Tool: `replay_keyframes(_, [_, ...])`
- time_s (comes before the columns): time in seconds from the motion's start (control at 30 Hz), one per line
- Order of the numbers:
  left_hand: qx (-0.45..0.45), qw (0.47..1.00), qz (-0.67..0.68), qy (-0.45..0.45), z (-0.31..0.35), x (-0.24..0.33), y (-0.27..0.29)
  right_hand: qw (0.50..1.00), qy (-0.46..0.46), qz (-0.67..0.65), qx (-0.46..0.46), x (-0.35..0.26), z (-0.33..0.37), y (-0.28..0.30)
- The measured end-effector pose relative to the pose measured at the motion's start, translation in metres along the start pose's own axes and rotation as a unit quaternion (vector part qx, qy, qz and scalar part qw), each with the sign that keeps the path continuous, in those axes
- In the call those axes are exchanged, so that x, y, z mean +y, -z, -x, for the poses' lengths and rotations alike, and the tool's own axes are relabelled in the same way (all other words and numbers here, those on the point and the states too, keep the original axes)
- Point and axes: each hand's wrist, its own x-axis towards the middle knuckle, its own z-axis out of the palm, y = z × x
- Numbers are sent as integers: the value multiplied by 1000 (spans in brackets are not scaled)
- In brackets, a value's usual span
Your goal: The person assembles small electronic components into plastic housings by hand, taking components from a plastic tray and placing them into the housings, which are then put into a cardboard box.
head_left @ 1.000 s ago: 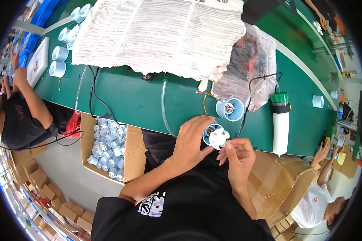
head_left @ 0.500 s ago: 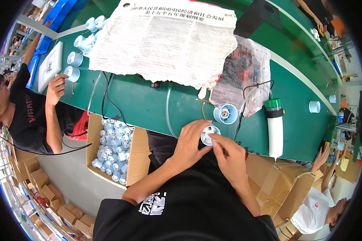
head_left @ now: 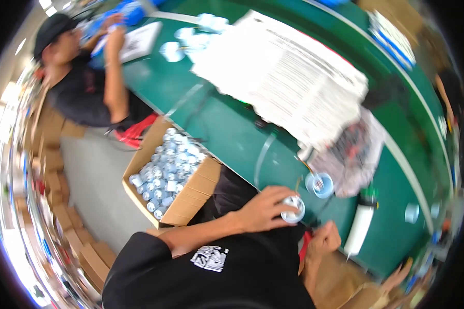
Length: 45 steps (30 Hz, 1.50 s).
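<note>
A small light-blue round cup (head_left: 292, 209) with a white piece inside it is at the front edge of the green table. My left hand (head_left: 267, 208) grips it from the left, fingers bent around its side. Just to the right and nearer my body, my right hand (head_left: 325, 238) is curled closed, apart from the cup. Whatever it may hold is hidden. A second light-blue cup (head_left: 319, 184), with a wire at it, stands on the table beyond my hands. To the right lies a white tube with a green cap (head_left: 362, 221), its nozzle toward me.
Sheets of newspaper (head_left: 288, 77) cover the table's middle. More blue cups (head_left: 196, 38) stand at the far left. A cardboard box (head_left: 191, 201) full of similar cups sits left of me. A co-worker (head_left: 82, 77) works at the left, and another person's hand (head_left: 397, 275) is at lower right.
My right hand has left the cup and moved toward my body, closed. The left hand still holds the cup. The whole view has turned, and the co-worker's hands are now raised together.
</note>
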Motion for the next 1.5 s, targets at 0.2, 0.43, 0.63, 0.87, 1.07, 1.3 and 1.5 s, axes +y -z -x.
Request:
replay_keyframes(0.2, [260, 961, -57, 72, -7, 8, 120, 990, 90, 104, 28, 67, 38, -14])
replay_keyframes(0.43, [448, 811, -199, 319, -24, -129, 284, 986, 125, 103, 31, 63, 40, -25])
replay_keyframes(0.63, [412, 753, -467, 213, -23, -197, 296, 985, 145, 89, 36, 59, 29, -28])
replay_keyframes(0.87, [405, 885, -208, 95, -64, -29, 118, 984, 86, -71, 141, 58, 21, -11])
replay_keyframes(1.07, [61, 987, -41, 147, -55, 23, -21, 959, 171, -151, 170, -25, -96, 9])
replay_keyframes(1.3, [57, 989, -82, 108, -48, 3, -29, 928, 329, -172, 25, -129, -228, -66])
replay_keyframes(1.5, [82, 988, -55, 115, -29, 2, -12, 909, 387, 41, -149, -139, -332, -193])
